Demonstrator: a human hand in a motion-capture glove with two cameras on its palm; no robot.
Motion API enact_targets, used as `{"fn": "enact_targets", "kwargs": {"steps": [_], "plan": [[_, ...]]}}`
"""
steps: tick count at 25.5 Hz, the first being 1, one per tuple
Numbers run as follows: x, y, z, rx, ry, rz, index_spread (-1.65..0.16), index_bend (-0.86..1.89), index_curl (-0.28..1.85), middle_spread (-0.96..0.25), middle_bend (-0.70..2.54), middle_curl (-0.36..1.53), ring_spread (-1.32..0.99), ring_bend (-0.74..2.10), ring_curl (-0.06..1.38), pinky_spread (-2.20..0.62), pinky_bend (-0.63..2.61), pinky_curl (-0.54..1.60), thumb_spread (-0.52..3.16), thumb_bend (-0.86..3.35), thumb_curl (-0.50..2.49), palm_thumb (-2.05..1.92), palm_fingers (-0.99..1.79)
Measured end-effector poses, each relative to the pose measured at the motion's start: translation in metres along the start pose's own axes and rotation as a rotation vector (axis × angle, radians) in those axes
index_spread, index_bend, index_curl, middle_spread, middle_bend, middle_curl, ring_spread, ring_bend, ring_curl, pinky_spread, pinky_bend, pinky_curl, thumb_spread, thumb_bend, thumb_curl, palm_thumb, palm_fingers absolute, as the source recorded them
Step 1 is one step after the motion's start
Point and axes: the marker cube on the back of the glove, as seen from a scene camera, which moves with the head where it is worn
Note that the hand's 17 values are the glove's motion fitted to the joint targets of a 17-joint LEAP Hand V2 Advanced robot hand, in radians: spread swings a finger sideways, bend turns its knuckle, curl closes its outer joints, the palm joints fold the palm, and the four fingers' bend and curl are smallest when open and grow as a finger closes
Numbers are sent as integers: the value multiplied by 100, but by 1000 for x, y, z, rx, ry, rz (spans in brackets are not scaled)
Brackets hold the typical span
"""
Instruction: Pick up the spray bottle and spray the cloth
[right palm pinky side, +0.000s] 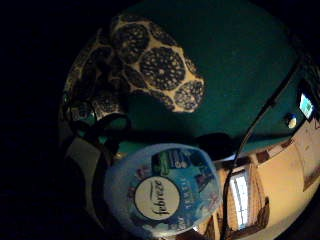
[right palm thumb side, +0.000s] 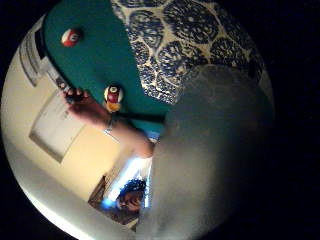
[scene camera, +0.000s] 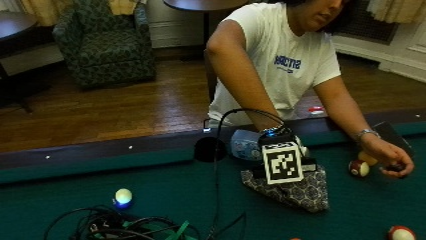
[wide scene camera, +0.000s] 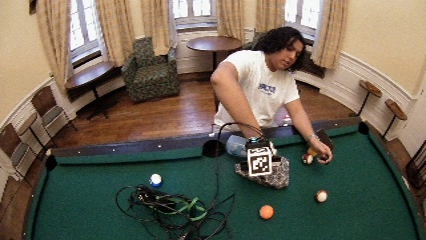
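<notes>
Outside view: right hand grips the spray bottle beside the patterned cloth on green felt.

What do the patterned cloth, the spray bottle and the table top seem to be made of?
The cloth looks like a soft woven fabric, cream printed with dark blue medallions; it lies creased. The spray bottle seems to be pale plastic with a glossy printed Febreze label. The table has a matte green surface, probably felt, as on a billiard table.
</notes>
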Motion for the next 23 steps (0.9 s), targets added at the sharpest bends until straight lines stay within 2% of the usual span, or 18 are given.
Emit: {"fn": "enact_targets", "kwargs": {"steps": [6, 17, 23], "plan": [[-33, 15, -45, 217, -83, -155, -28, 42, 60, -21, 67, 57, -22, 80, 51, -31, 49, 44, 16, -2, 80, 92, 138], [-103, 81, -129, 447, -432, -520, -28, 41, 61, -21, 67, 57, -22, 79, 50, -30, 49, 44, 16, -3, 81, 92, 138], [-113, 97, -150, 574, -581, -702, -28, 41, 61, -21, 67, 57, -22, 79, 50, -30, 49, 44, 17, -3, 81, 92, 138]]}}
